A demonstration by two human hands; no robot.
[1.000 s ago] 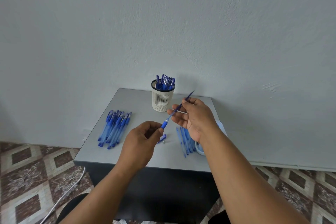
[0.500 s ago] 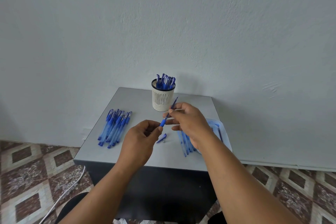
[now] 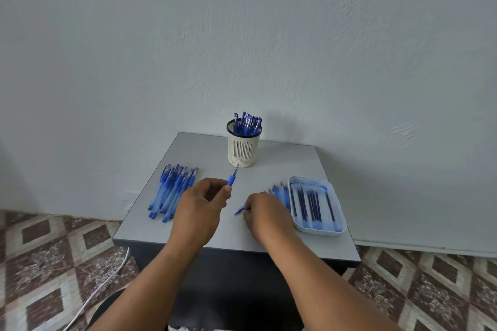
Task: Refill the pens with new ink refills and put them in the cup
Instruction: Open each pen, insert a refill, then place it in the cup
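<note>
My left hand [image 3: 201, 205] is shut on a blue pen [image 3: 232, 177], whose uncapped tip points up toward the cup. The white slotted cup [image 3: 243, 152] stands at the table's back and holds several capped blue pens [image 3: 247, 123]. My right hand [image 3: 265, 213] rests low on the table, its fingertips pinched on a small blue pen cap [image 3: 238, 211] that lies there. Several thin refills [image 3: 279, 191] lie just behind that hand, partly hidden by it. A white tray [image 3: 317, 231] to the right holds several dark blue refills [image 3: 309, 204].
A pile of several capped blue pens [image 3: 173, 192] lies on the left of the grey table [image 3: 204, 148]. The wall rises right behind the table. A white cable [image 3: 107, 281] runs over the tiled floor at lower left.
My right hand let go of the pen's upper end and dropped to the table onto the cap. The refill no longer sticks out of the pen. My left hand still holds the pen.
</note>
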